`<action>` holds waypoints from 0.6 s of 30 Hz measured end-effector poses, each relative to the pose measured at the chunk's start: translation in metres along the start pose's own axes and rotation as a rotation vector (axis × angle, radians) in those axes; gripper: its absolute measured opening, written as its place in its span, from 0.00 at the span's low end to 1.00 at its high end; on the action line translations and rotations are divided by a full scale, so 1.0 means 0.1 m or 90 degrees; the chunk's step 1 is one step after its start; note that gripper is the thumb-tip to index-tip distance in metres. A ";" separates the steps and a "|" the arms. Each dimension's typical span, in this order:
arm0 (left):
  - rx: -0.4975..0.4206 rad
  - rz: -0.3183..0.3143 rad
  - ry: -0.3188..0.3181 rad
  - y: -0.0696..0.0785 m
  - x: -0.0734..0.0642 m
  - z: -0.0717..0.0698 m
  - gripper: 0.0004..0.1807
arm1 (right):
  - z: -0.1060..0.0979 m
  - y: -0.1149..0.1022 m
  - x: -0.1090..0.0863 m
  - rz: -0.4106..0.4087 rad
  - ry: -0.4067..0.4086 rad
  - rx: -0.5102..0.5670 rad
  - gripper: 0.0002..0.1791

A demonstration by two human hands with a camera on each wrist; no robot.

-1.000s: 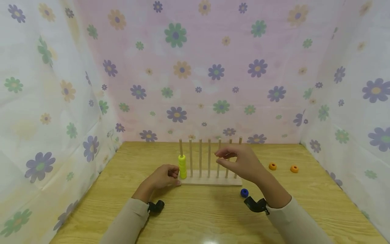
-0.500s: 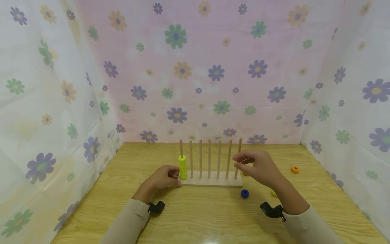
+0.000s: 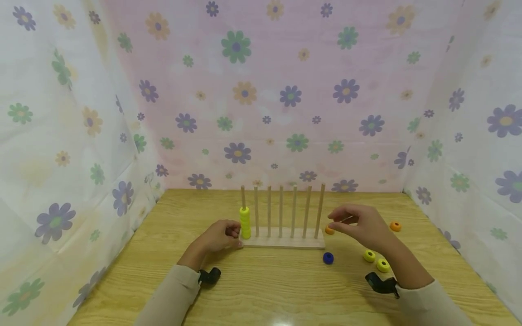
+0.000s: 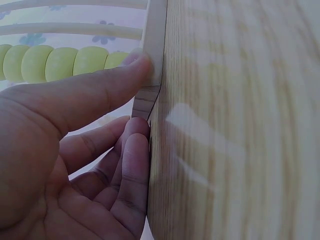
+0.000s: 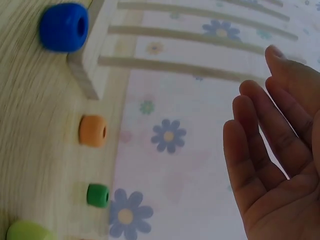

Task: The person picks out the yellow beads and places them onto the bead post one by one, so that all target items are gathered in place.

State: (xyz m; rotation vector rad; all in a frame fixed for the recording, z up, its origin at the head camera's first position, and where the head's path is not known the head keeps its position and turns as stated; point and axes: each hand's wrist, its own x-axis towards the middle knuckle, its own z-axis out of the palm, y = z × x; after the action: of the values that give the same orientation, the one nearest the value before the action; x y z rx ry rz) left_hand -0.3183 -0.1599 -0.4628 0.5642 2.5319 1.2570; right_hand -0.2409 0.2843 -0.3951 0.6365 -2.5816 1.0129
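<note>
My left hand grips the left end of the wooden peg rack's base. In the left wrist view, the thumb lies on the base's edge and the fingers curl against its end. Yellow beads are stacked on the leftmost peg; the other pegs stand bare. Right of the rack, my right hand hovers above the table with nothing in its loosely bent fingers. Near it lie an orange bead, a blue bead and two yellow beads. The right wrist view also shows a green bead.
Another orange bead lies farther right on the wood-grain table. Flower-printed cloth walls in the back and both sides. Each wrist wears a black camera.
My right hand has moved right, from over the pegs to beyond the rack's right end, uncovering pegs and two yellow beads. My left hand has stayed at the base.
</note>
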 end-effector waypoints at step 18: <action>0.010 0.001 0.001 0.00 -0.01 0.01 0.30 | -0.33 0.68 -0.33 0.111 -0.091 0.103 0.14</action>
State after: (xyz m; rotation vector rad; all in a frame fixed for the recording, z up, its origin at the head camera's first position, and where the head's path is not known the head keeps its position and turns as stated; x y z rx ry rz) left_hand -0.3171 -0.1595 -0.4633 0.5678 2.5457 1.2395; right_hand -0.2434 0.3618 -0.4240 0.5472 -2.7378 1.2869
